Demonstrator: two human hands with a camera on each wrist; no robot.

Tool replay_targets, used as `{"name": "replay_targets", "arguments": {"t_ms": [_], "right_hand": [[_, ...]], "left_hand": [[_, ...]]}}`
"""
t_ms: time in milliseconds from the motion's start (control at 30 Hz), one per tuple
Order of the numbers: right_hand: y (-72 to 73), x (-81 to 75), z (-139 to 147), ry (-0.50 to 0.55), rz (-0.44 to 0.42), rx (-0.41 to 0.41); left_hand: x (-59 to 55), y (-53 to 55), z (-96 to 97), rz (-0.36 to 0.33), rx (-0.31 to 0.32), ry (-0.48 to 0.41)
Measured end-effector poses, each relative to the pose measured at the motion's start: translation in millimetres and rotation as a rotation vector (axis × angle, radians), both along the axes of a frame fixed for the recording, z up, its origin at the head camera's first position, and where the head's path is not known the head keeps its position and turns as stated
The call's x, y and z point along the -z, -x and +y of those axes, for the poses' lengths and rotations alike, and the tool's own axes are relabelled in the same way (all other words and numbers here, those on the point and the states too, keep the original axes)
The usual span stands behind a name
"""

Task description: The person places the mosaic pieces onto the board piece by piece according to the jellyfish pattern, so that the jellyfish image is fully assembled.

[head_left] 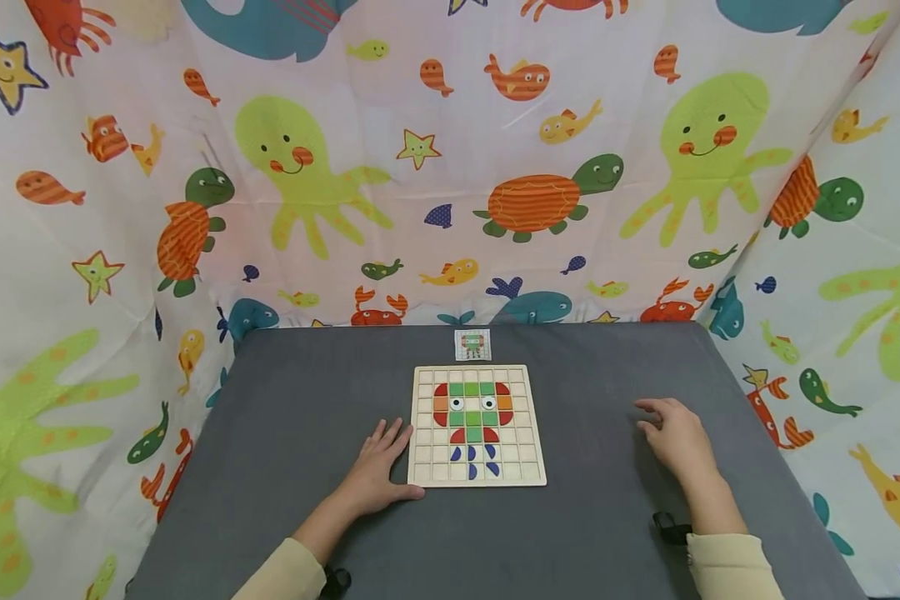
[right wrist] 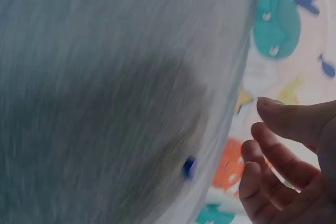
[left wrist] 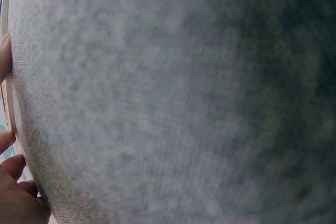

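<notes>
A wooden grid board [head_left: 525, 467] lies on the grey table. On it, red, green and orange tiles [head_left: 472, 418] form a figure with two eye tiles, and several small blue pieces [head_left: 472, 452] sit in the cells below. With fingers spread, my left hand [head_left: 375, 473] rests at the board's left edge, thumb by the lower corner; a few of its fingers show in the left wrist view. My right hand [head_left: 678, 442] hovers right of the board, fingers loosely bent and thumb apart, holding nothing. In the right wrist view a blue piece [right wrist: 189, 167] lies on the cloth near that hand.
A small picture card [head_left: 472, 345] lies just behind the board, showing a similar figure. Grey cloth [head_left: 330, 375] covers the table. A curtain [head_left: 435, 233] printed with sea animals hangs behind and along both sides.
</notes>
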State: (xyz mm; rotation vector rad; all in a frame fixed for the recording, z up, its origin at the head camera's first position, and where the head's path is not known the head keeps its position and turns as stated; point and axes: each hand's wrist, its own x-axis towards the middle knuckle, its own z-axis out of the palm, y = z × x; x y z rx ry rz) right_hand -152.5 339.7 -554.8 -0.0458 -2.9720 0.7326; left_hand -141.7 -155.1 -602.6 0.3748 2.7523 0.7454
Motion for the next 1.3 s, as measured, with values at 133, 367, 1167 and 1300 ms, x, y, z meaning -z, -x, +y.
{"name": "replay_targets", "arguments": {"t_ms": [133, 367, 1167, 1300], "right_hand": [[-0.2, 6.3, 26, -0.035, -0.069, -0.021], [-2.2, 16.0, 50, -0.025, -0.144, -0.018], [-3.5, 14.2, 52, 0.04, -0.236, -0.012], [-4.5, 19.8, 58, 0.035, -0.222, -0.098]], "left_hand": [[1.5, -0.9, 0.4, 0.0, -0.011, -0.019], [0.4, 0.6, 1.0, -0.004, -0.015, -0.022], [2.3, -0.2, -1.1, 0.011, 0.0, -0.035], [1.7, -0.9, -2.0, 0.01, 0.001, -0.036]]}}
